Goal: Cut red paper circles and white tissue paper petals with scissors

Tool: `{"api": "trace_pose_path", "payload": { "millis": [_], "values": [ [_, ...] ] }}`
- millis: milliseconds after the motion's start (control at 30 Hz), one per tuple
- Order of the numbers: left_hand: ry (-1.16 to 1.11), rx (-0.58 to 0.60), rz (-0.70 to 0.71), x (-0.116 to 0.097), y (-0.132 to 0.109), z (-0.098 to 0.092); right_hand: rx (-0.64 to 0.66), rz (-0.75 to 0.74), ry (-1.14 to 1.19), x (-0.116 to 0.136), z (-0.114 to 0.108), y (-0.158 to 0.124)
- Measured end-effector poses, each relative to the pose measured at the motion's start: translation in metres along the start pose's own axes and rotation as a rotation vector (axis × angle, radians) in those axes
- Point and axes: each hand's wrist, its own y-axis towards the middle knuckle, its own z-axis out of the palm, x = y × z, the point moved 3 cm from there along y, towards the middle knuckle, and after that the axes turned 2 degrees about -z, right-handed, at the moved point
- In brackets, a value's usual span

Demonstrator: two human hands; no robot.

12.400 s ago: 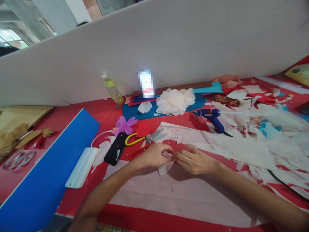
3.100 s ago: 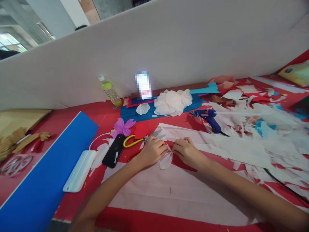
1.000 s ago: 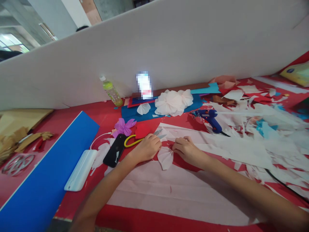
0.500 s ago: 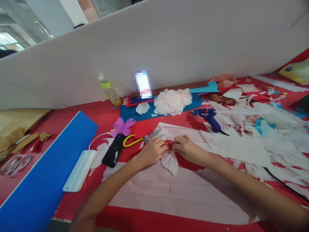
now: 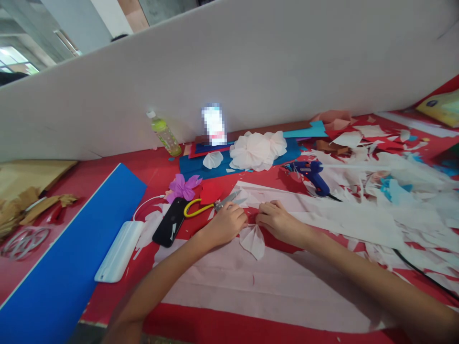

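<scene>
Both my hands meet at the top of a small pleated white tissue fan [image 5: 253, 239] that lies on a pale pink tissue sheet [image 5: 272, 286]. My left hand [image 5: 225, 223] is closed and pinches the fan's top from the left. My right hand [image 5: 276, 220] is closed and pinches the same spot from the right. The fan spreads out toward me below the fingers. Yellow-handled scissors [image 5: 206, 207] lie just beyond my left hand.
A black phone [image 5: 171, 221], a white power bank [image 5: 118, 251] and a blue sheet [image 5: 68, 248] lie to the left. Purple paper flower [image 5: 183, 186], white tissue flowers [image 5: 258, 149], a blue glue gun [image 5: 312, 173] and a bottle [image 5: 163, 134] sit farther back. White paper scraps [image 5: 376, 210] cover the right.
My left hand went toward the scissors and came back to the fan's top. The fan swung from left-tilted to hanging down toward me, held by both hands.
</scene>
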Motion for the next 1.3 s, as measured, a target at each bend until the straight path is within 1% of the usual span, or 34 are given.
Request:
{"api": "trace_pose_path", "payload": {
  "millis": [67, 167, 300, 467, 600, 767, 867, 1133, 1233, 1300],
  "values": [
    [-0.083, -0.03, -0.07, 0.002, 0.001, -0.002, -0.015, -0.042, -0.059, 0.003, -0.001, 0.0],
    [-0.265, -0.087, -0.18, 0.005, 0.001, -0.005, -0.031, -0.093, -0.101, 0.007, -0.003, -0.001],
    [-0.45, -0.125, -0.23, 0.007, 0.001, -0.007, -0.054, -0.115, -0.1, 0.007, -0.005, -0.002],
    [-0.557, -0.2, -0.302, 0.015, 0.0, -0.016, -0.104, -0.088, -0.092, 0.003, -0.008, -0.002],
    [-0.604, -0.262, -0.354, 0.024, -0.001, -0.023, -0.096, -0.049, -0.151, -0.001, -0.005, -0.002],
    [-0.614, -0.269, -0.365, 0.03, -0.003, -0.025, -0.04, -0.064, -0.278, -0.001, 0.002, -0.003],
    [-0.601, -0.265, -0.378, 0.032, -0.005, -0.026, -0.035, -0.042, -0.324, -0.002, 0.002, -0.003],
    [-0.609, -0.28, -0.408, 0.041, -0.008, -0.036, 0.019, -0.02, -0.34, -0.004, -0.004, -0.005],
    [-0.591, -0.281, -0.416, 0.045, -0.01, -0.039, -0.004, 0.031, -0.354, -0.006, -0.011, -0.005],
    [-0.571, -0.276, -0.418, 0.047, -0.012, -0.041, -0.027, 0.073, -0.348, -0.006, -0.02, -0.004]
  ]
}}
